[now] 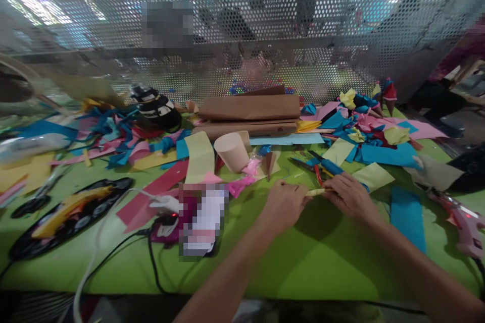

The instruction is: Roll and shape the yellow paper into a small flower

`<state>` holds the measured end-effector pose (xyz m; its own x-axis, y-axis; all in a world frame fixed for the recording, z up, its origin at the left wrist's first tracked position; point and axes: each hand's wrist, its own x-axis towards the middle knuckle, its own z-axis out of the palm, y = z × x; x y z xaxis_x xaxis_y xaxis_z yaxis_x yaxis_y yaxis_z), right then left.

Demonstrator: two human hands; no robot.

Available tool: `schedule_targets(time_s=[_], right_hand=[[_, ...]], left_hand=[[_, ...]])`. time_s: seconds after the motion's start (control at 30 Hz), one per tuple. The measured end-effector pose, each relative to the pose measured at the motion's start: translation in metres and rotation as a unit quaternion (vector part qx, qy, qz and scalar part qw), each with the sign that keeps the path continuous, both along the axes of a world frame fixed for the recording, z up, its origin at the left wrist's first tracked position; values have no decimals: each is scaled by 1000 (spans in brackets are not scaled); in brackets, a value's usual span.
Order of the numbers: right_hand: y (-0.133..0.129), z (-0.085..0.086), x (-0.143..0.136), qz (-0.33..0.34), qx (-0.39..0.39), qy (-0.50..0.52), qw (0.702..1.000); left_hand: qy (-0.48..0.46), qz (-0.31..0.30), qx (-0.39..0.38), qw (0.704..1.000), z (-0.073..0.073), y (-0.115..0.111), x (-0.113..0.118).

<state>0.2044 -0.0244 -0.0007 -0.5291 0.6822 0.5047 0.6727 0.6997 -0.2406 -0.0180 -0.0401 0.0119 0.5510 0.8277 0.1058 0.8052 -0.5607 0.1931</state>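
Note:
My left hand [286,203] and my right hand [350,196] are close together above the green table, both closed. Between them stretches a narrow pale-yellow strip of paper [316,192], each hand pinching one end. Just beyond my right hand lie scissors [303,163] with dark blades, and a tool with blue and red handles [331,167] that my fingers partly hide. Left of my left hand is a bright pink piece [242,184] of crinkled material. Behind it stands a cream paper roll [232,153].
Folded brown paper [248,110] lies at the back, before a perforated metal screen [242,20]. Coloured paper scraps [369,123] heap on both sides. A pink glue gun [468,227] lies far right; a power strip [166,229] with cables and a phone [204,222] are left. A black tray [85,234] sits farther left.

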Motion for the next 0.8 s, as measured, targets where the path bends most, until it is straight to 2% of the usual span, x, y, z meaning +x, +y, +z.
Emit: schedule_targets(time_s=[0.43, 0.8], right_hand=[[1, -10, 4, -33, -42, -39, 998], [-2, -3, 1, -44, -73, -30, 996]], left_hand=[[-25, -8, -2, 1000, -5, 0, 1], [-36, -6, 4, 999, -5, 0, 1]])
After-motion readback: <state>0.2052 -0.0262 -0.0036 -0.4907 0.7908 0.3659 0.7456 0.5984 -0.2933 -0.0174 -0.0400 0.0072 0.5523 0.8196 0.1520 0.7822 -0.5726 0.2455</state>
